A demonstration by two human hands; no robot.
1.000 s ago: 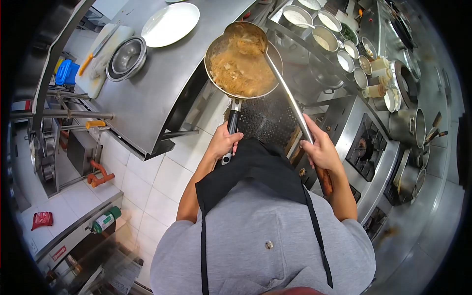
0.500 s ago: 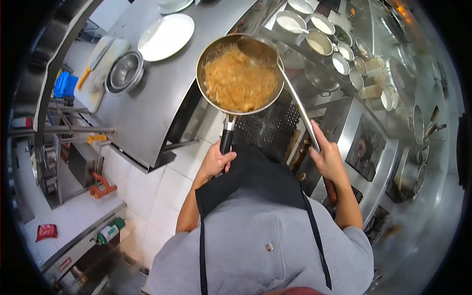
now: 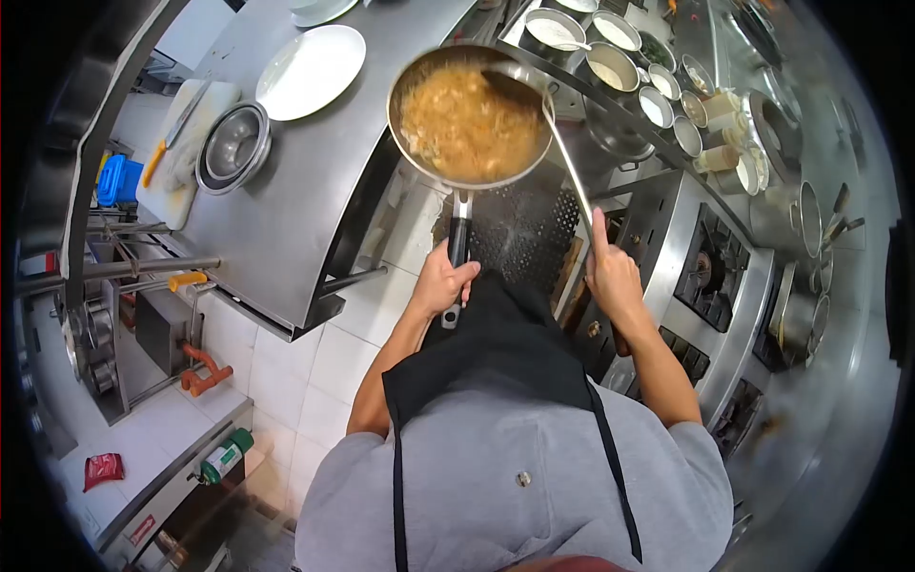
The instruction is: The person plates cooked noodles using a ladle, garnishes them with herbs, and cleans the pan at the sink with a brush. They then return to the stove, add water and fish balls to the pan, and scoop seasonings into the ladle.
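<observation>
Pan (image 3: 467,55) of food (image 3: 467,124) held beside worktop (image 3: 305,191), handle (image 3: 459,243) gripped in left hand (image 3: 442,281); ladle (image 3: 572,172) gripped in right hand (image 3: 615,278), blurred bowl (image 3: 516,86) probably touching food; possible spill from tilting or hard pushing.

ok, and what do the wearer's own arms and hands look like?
Bare left hand and bare right hand, no gloves, watches or cables visible. Bare forearms below short, plain grey fabric sleeves, no markings seen on them. They belong to a grey fabric shirt, worn with a black cloth apron.
</observation>
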